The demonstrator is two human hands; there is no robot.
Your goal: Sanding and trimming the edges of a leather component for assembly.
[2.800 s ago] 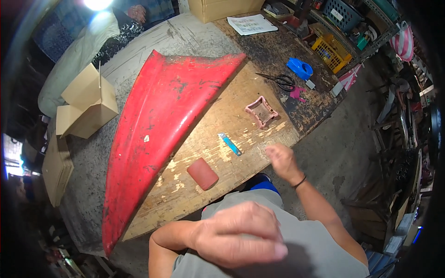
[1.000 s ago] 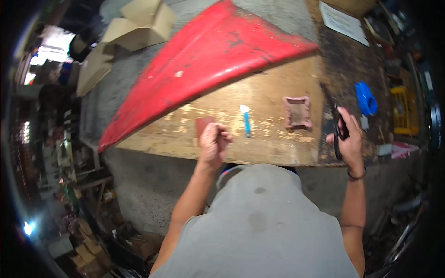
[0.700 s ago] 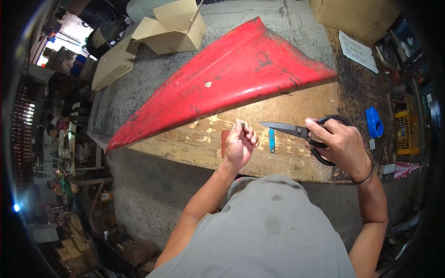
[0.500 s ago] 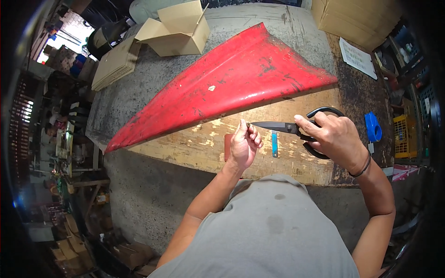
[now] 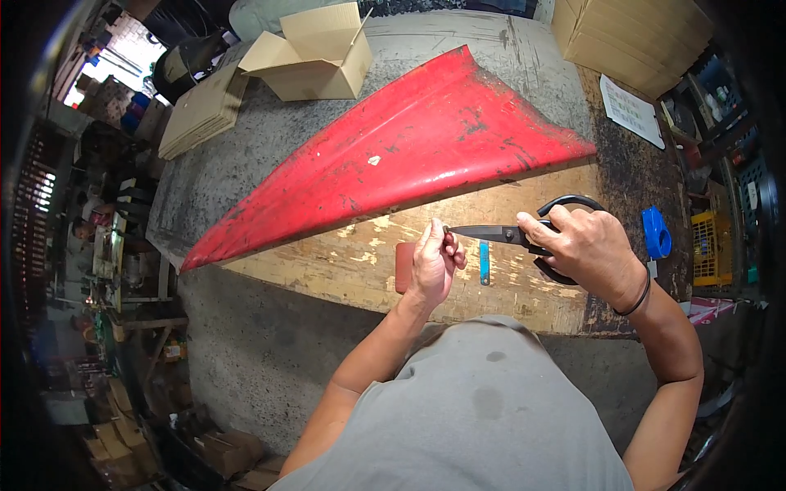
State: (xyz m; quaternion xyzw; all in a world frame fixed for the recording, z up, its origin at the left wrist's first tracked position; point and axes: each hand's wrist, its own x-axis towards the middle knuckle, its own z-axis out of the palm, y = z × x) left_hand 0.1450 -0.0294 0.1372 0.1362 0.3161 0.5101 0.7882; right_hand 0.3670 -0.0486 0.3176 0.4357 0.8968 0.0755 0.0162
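My right hand [image 5: 591, 250] grips a pair of black-handled scissors [image 5: 489, 233]. Their dark blades look closed together and point left toward my other hand. My left hand [image 5: 432, 266] is closed in a pinch right at the blade tips, palm partly turned up. Between its thumb and fingers sits a small dark piece [image 5: 447, 230], too small to name. Beyond both hands lies a large, scuffed red panel [image 5: 393, 159], roughly triangular. A blue strip [image 5: 485, 263] rests on the wood below the blades. Beside my left wrist a reddish flat block [image 5: 403, 268] is partly covered.
The worn wooden table [image 5: 344, 274] ends just in front of my body. An open cardboard box [image 5: 319, 80] and flattened cardboard [image 5: 199, 114] stand at the back left. On the right are a blue tape roll [image 5: 656, 232], a paper sheet [image 5: 631, 110] and a yellow crate [image 5: 711, 248].
My left hand has shifted slightly right and turned a little at the scissors' tips. The scissors remain in my right hand, a bit lower in view.
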